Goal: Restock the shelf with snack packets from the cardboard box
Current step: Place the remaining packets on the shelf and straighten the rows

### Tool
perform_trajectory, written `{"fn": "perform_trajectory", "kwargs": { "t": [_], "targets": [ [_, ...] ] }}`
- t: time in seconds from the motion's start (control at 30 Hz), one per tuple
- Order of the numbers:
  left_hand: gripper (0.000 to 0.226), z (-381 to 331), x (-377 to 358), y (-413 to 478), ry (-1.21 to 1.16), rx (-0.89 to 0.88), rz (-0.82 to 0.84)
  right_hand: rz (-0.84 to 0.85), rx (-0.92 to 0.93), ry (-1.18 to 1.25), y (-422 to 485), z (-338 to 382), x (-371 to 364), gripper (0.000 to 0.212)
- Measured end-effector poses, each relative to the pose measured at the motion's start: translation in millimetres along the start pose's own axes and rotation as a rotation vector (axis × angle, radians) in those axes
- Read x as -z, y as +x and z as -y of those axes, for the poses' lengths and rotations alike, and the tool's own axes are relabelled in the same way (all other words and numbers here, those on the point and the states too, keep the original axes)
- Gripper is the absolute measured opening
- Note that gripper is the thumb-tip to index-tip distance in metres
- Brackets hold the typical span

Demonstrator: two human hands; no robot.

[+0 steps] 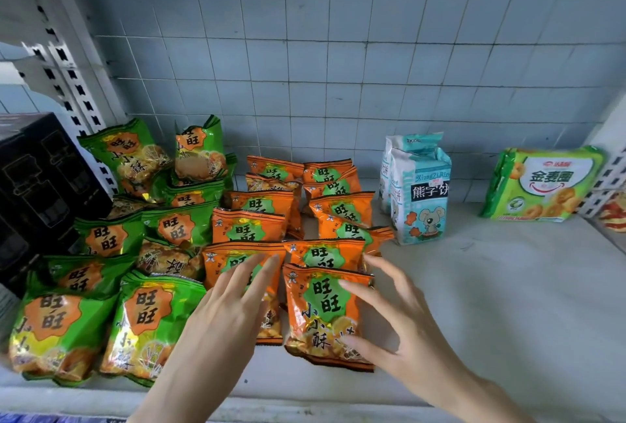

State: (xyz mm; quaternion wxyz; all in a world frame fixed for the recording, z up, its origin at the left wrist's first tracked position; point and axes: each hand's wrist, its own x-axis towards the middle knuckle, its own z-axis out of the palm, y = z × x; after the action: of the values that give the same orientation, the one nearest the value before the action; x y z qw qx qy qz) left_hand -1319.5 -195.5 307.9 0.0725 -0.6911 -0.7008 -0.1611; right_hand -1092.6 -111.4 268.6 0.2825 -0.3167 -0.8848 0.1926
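Observation:
Several orange snack packets (271, 209) stand in two rows on the white shelf (491, 304). The frontmost orange packet (321, 307) leans at the front of the right row. My right hand (396, 324) hovers over it with fingers spread, thumb near its lower edge, fingertips at its right side. My left hand (230, 307) lies with straight fingers on the front orange packet of the left row (237, 256). Several green snack packets (142, 233) fill the shelf's left part. No cardboard box shows.
A black box (40, 185) stands at the far left. A pale blue biscuit bag (418, 192) and a green biscuit pack (545, 182) stand at the back right. The tiled wall (338, 50) closes the back. Bare shelf lies on the right.

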Motion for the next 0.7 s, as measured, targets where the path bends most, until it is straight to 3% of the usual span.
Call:
{"fn": "perform_trajectory", "kwargs": {
  "t": [0.1,0.2,0.43,0.7],
  "targets": [
    [0.059,-9.5,7.2,6.7,-0.001,0.010,-0.078,-0.013,-0.017,0.045,-0.8,-6.3,17.4,0.051],
    [0.047,-23.0,15.3,13.5,0.033,0.011,-0.113,0.022,-0.055,-0.110,-4.8,-19.1,41.7,0.053],
    [0.085,-62.4,17.2,40.8,0.025,0.119,0.021,0.132,-0.337,-0.485,-27.6,-59.7,100.0,0.084],
    [0.088,-115.1,0.7,81.6,0.105,0.130,0.082,0.081,-0.502,-0.653,-59.7,-97.8,162.9,0.090]
  ]
}}
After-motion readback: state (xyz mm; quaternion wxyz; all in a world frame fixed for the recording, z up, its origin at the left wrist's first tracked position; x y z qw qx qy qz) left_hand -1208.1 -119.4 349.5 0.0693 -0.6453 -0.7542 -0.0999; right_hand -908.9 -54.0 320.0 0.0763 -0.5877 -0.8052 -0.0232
